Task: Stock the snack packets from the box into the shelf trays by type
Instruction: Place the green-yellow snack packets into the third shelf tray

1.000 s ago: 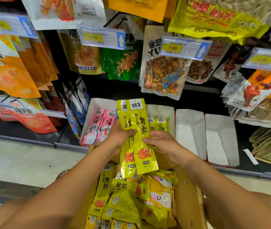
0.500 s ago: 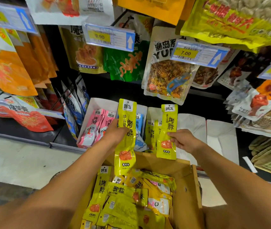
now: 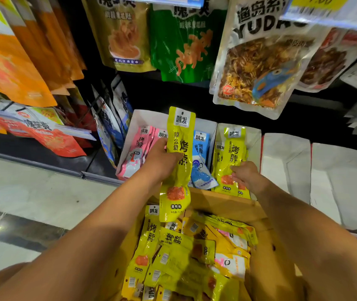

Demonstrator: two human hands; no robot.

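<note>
One yellow packet [image 3: 182,135] is clasped upright by the left grip [image 3: 160,164], left of the tray [image 3: 253,137] where a second packet [image 3: 234,148] is pinched by the right grip [image 3: 247,175].

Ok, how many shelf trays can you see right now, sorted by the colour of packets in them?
Tray of pink packets: 1
Tray of blue packets: 1
Tray of yellow packets: 1
Empty trays: 2
Total: 5 trays
</note>
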